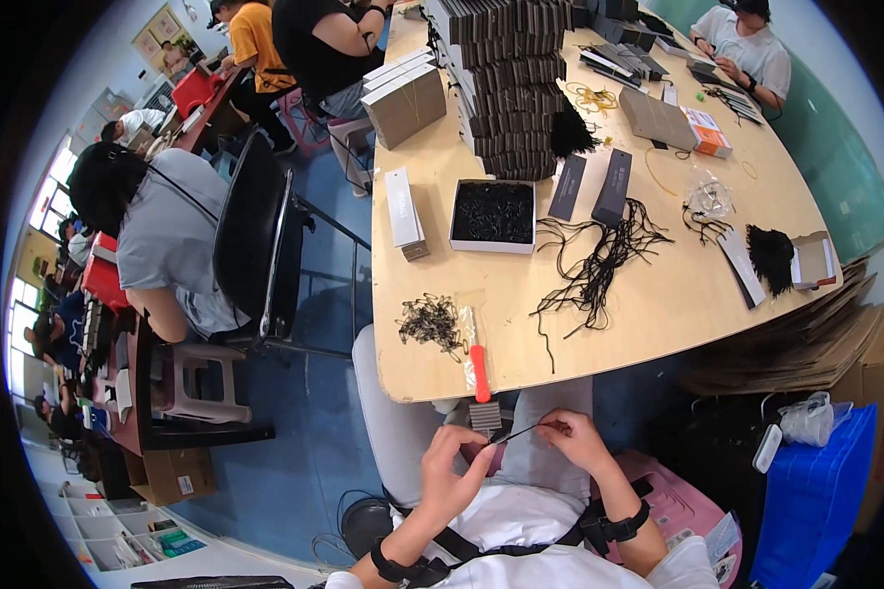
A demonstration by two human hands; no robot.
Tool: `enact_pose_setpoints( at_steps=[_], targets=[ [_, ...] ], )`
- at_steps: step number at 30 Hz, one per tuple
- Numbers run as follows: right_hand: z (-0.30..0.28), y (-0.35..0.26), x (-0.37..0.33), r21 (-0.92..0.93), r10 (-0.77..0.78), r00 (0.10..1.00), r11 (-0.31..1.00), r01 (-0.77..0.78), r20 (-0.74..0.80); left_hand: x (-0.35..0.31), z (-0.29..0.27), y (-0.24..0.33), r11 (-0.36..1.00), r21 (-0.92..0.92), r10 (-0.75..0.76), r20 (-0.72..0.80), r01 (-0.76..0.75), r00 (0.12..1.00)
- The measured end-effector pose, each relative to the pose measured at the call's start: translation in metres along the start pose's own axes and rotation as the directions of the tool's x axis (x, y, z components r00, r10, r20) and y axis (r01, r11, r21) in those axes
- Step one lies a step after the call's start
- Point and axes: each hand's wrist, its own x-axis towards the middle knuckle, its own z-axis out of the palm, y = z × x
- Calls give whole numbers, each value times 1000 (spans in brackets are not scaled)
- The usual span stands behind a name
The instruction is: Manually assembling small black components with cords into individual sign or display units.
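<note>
Above my lap, just off the near table edge, a thin black cord [522, 432] stretches between my two hands. My left hand [454, 471] pinches one end between thumb and finger; a small dark piece shows there, too small to name. The other end is pinched in my right hand [574, 442]. Beyond them, a red-handled tool [478, 373] lies at the table edge by a clear plastic strip. A loose heap of small dark pin-like loops [430, 323] lies left of it, and a tangle of black cords [599, 270] lies farther right.
A white box [492, 216] of small black pieces stands mid-table before tall stacks of dark tags [516, 98]. Bundled tags [403, 214] stand left. To the right are a blue bin [815, 491] and flattened cardboard [786, 344]. Other people sit left and at the far right.
</note>
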Motion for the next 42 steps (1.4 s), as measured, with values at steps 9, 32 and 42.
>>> enact_pose_setpoints(
  at_steps=[9, 32, 42],
  targets=[
    [-5, -56, -20, -46, -127, 992, 991, 128, 9, -9, -1, -16, 874, -394, -244, 153, 285, 958],
    [9, -129, -53, -55, -386, 910, 916, 398, 152, -25, -14, 26, 808, -453, -213, 372, 377, 903],
    [12, -100, -39, 405, -428, 879, 856, 320, 211, -8, -18, 49, 992, -123, 69, 387, -23, 919]
  ],
)
